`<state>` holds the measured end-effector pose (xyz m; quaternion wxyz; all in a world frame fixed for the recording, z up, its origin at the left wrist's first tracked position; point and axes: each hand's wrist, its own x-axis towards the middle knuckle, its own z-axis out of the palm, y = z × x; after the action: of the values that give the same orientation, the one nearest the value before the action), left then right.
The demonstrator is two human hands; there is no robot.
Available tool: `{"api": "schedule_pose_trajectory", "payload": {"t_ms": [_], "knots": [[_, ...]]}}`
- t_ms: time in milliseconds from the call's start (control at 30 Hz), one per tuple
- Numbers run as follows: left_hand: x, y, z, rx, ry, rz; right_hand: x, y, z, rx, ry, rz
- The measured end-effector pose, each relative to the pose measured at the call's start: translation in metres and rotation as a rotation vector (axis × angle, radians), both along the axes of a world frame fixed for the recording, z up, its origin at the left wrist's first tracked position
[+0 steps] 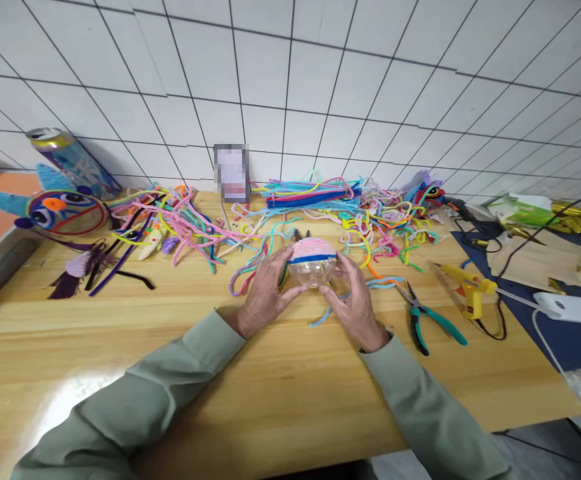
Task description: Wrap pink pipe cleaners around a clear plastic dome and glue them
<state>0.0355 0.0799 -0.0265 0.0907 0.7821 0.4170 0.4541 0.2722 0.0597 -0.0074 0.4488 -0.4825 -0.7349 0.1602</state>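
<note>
Between my two hands sits a clear plastic ball (312, 272), its upper part wrapped in pink pipe cleaner with a blue band below the pink. My left hand (269, 285) grips it from the left, thumb along the lower edge. From the right, my right hand (352, 297) holds the same ball, its thumb near the bottom. Dark tips of something poke up just behind the ball; the rest of it is hidden. Loose light blue pipe cleaners (320, 319) lie under and beside my hands.
Pliers (428, 319) and a yellow glue gun (470, 287) lie to the right. Along the wall are a pipe-cleaner bundle (313, 195), a pink pile (190, 223) and a phone (232, 175). A decorated face ball (65, 212) and a can (73, 160) stand left. A cord crosses the far right.
</note>
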Motion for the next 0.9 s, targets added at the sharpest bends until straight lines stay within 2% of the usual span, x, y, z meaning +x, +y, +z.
{"api": "schedule_pose_trajectory", "payload": {"t_ms": [200, 533, 900], "knots": [[-0.002, -0.001, 0.002, 0.043, 0.035, -0.031, 0.003, -0.003, 0.005, 0.050, -0.033, 0.035], [-0.002, -0.004, 0.002, 0.063, 0.099, -0.068, 0.008, -0.014, 0.005, 0.080, -0.070, 0.024], [-0.003, -0.005, 0.004, -0.044, 0.099, -0.111, 0.006, -0.014, 0.004, 0.084, -0.109, 0.061]]}}
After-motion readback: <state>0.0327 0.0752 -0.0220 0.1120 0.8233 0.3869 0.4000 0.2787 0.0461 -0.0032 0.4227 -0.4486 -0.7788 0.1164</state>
